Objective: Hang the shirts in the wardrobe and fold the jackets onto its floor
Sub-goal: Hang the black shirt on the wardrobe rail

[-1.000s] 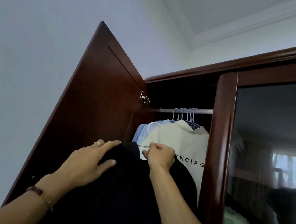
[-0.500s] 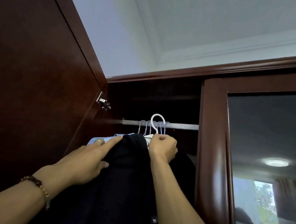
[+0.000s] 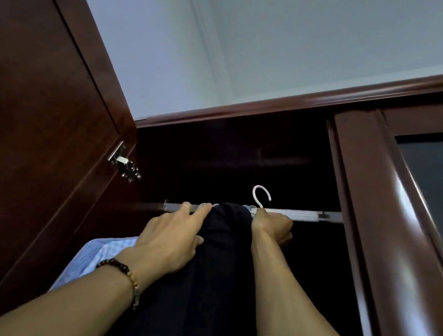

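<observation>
My right hand (image 3: pixel 273 225) clamped on the white hanger (image 3: pixel 260 198) just under the wardrobe rail (image 3: pixel 299 214), my left hand (image 3: pixel 171 240) flat against the black shirt (image 3: pixel 221 263) between them, dark wooden door (image 3: pixel 36 121) left, pale ceiling (image 3: pixel 283 37) above

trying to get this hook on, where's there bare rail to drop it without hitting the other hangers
Bare rail runs from the right hand out to the bracket by the closed door frame; a shorter bare bit lies left of the left hand. Between the hands it is crowded: the dark shirt and bunched hangers. The white hook is above the rail.
</observation>
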`<action>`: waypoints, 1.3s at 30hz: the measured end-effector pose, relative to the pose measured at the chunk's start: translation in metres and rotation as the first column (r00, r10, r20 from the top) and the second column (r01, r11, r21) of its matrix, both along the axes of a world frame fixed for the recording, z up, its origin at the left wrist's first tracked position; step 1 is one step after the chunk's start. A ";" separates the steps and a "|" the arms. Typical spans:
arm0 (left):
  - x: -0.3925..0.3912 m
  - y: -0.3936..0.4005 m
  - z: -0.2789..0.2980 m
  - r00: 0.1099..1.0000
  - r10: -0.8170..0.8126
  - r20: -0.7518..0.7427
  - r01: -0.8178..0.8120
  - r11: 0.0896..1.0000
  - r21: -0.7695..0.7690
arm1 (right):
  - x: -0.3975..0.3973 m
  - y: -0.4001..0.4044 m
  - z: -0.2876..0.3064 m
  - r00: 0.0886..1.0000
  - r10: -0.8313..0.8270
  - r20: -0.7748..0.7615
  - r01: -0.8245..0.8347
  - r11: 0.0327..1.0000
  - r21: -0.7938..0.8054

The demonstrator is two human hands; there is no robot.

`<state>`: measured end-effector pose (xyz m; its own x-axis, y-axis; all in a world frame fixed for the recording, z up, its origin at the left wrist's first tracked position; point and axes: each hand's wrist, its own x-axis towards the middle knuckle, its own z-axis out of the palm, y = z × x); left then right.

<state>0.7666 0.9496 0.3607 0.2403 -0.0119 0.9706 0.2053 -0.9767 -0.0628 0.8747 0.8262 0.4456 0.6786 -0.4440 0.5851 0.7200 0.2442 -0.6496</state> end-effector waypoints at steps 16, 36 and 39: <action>0.025 0.010 -0.045 0.998 0.062 -0.033 -0.058 0.992 0.111 | 0.035 0.003 -0.032 1.000 0.006 0.026 -0.007 0.999 0.041; -0.262 0.016 -0.299 0.856 0.333 -0.396 -0.375 0.926 -0.032 | -0.219 0.023 -0.345 0.846 0.091 0.526 0.376 0.597 -0.709; -0.316 -0.005 -0.341 0.810 0.399 -0.430 -0.459 0.887 -0.042 | -0.264 0.022 -0.394 0.834 0.217 0.507 0.317 0.563 -0.763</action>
<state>0.4503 0.9445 0.0193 0.5545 0.3102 0.7722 0.5920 -0.7992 -0.1041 0.6111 0.8485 0.0519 0.1610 0.3636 0.9176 0.9711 -0.2241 -0.0816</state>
